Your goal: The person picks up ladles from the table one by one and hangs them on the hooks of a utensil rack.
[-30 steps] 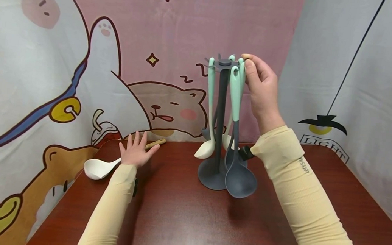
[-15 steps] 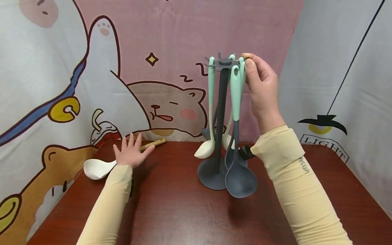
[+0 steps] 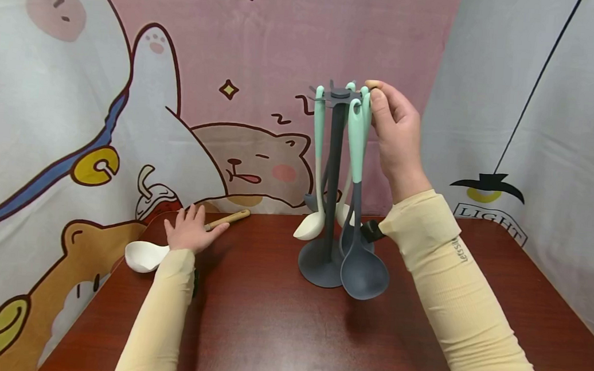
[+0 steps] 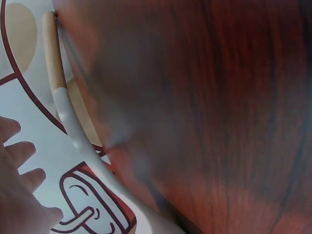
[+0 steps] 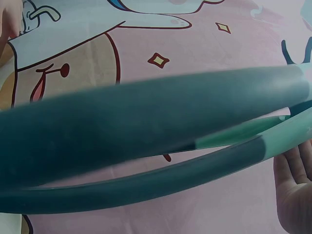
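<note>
A white ladle (image 3: 143, 256) with a wooden handle (image 3: 234, 218) lies at the table's back left. My left hand (image 3: 190, 231) is over the middle of it, palm down with fingers spread, hiding part of its shaft. In the left wrist view the same ladle (image 4: 80, 134) runs beside the fingers. A dark grey stand (image 3: 333, 171) carries several hanging utensils with mint-green handles. At its top right, thumb and fingers of my right hand (image 3: 401, 129) pinch the upper end of a mint-green handle. A dark grey ladle (image 3: 365, 273) hangs in front, its mint handle (image 3: 355, 141) beside that hand.
White-headed utensils, among them a white spoon (image 3: 311, 227), hang on the stand's left and back. The round base (image 3: 317, 270) rests on the reddish-brown wooden table (image 3: 266, 333). A cartoon-printed cloth (image 3: 265, 45) stands behind the table.
My left hand has moved left along the ladle, uncovering more of its wooden handle. The right hand and the stand hold still.
</note>
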Demonstrator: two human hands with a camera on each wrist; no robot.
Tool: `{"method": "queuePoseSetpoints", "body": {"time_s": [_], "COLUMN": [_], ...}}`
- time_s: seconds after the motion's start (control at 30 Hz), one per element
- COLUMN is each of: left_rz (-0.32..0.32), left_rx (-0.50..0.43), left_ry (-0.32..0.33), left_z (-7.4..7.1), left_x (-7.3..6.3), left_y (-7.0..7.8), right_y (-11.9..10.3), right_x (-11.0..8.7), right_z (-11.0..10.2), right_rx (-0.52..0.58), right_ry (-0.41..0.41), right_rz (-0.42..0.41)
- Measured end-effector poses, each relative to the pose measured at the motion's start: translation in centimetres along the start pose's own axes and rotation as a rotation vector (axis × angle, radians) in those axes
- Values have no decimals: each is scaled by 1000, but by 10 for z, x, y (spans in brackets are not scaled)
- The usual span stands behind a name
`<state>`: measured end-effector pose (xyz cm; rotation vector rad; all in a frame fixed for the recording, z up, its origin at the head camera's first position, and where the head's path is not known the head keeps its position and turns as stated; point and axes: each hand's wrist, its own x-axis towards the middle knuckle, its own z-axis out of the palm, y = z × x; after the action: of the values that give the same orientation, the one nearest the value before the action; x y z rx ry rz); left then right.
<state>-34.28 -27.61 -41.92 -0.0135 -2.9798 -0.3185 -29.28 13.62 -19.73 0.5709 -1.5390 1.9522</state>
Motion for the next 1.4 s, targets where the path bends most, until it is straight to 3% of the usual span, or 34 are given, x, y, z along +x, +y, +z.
{"method": "queuePoseSetpoints", "body": {"time_s": [0.3, 0.6, 1.4], "left_rz": [-15, -24, -81], "left_rx": [6, 0, -16], "left_ry": [-27, -35, 25], "left_z": [8, 6, 12], "left_x": [1, 0, 1], "left_y": [-11, -13, -24], "right_y": [0, 0, 0], "right_x": [0, 0, 0], "right_z": [0, -1, 0], "right_rx": [-10, -15, -1], "right_ry": [0, 1, -2], "right_rz": [1, 1, -3]}}
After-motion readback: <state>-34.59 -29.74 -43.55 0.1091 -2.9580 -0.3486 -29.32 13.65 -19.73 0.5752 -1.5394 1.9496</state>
